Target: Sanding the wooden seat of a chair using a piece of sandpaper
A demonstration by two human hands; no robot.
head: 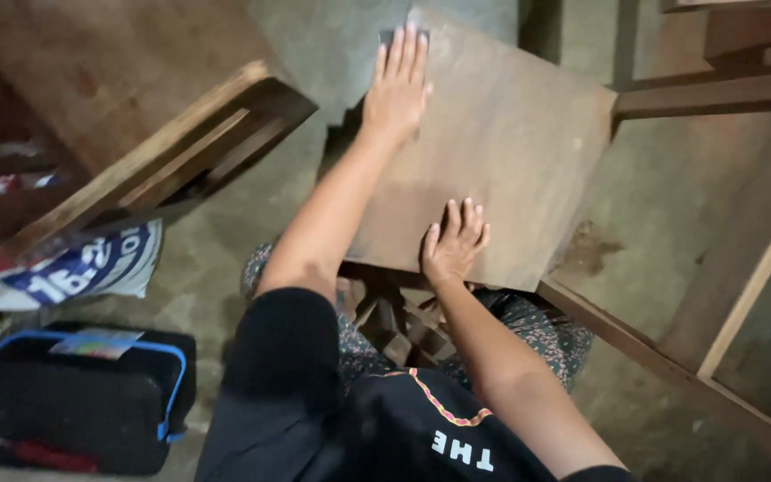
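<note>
Both hands lie flat and open on the board (501, 152): left hand (396, 87) presses sandpaper (389, 36) at top centre, right hand (451, 245) steadies the near edge.

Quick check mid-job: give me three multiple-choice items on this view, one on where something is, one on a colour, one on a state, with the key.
1. Where does the left hand rest?
A. At the far edge of the wooden panel
B. On the black bag
C. On the floor

2. What colour is the trim on the black bag?
A. Yellow
B. Blue
C. Green

3. How is the right hand placed?
A. Closed in a fist, lifted off the panel
B. Gripping a hammer
C. Flat, fingers spread, on the panel's near part

Key: 1 A, the left hand lies flat near the panel's top edge, on a small grey pad that may be sandpaper. 2 B, a blue strip runs round the bag's top. 3 C, its open palm presses the wood close to the near edge.
</note>
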